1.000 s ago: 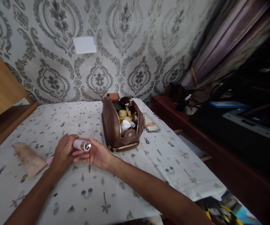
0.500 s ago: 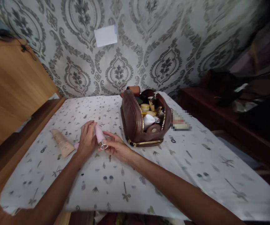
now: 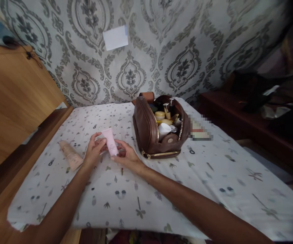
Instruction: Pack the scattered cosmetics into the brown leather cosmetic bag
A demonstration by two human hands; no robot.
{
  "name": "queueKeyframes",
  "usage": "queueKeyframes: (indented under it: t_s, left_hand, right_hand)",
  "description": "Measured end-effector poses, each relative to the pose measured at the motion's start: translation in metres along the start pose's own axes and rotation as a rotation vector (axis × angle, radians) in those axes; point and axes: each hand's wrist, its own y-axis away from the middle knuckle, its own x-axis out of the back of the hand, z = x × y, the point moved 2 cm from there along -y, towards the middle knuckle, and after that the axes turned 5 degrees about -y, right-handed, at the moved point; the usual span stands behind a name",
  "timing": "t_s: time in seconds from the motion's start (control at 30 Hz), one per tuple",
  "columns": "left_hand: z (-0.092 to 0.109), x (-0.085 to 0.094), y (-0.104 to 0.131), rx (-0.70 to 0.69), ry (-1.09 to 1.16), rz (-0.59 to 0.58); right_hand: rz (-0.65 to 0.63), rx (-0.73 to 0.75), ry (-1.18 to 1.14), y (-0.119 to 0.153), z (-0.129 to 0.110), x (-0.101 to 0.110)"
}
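A pale pink squeeze tube [image 3: 111, 144] is held above the table between both hands, its flat end up and its silvery cap end down. My left hand [image 3: 94, 149] pinches it from the left, thumb on its face. At the cap end, my right hand [image 3: 128, 158] grips with thumb and fingers. Left of my left wrist lies a beige squeeze tube [image 3: 70, 156] on the patterned cloth. To the right of my hands stands a brown toiletry bag [image 3: 146, 132], unzipped, with a white rounded item [image 3: 164, 130], a yellow-lidded jar [image 3: 159, 115] and several other cosmetics inside.
A white cloth [image 3: 121, 203] with small prints covers the table. A blurred-out flat item [image 3: 199, 130] lies right of the bag. Wooden furniture [image 3: 16, 88] borders the left side, and a dark red surface with clutter [image 3: 220, 105] stands at the right. Patterned wallpaper rises behind.
The pink tube has been turned so its broad face shows, with its flat end up. My left thumb has come onto its face. The bag stays in place; the view has shifted slightly.
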Motion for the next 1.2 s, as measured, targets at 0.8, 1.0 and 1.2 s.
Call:
queueKeyframes:
  t_s: [0.8,1.0,1.2]
  left_hand:
    - [0.030,-0.053,0.007,0.151,0.190,0.046]
    - [0.032,-0.065,0.006,0.102,0.210,0.021]
    - [0.039,-0.089,0.002,0.098,0.126,0.081]
  right_hand:
    - [-0.102,-0.037,-0.336,0.035,-0.020,0.016]
    - [-0.074,0.026,-0.361,0.039,-0.032,0.016]
    - [-0.080,0.065,-0.376,0.047,-0.052,0.014]
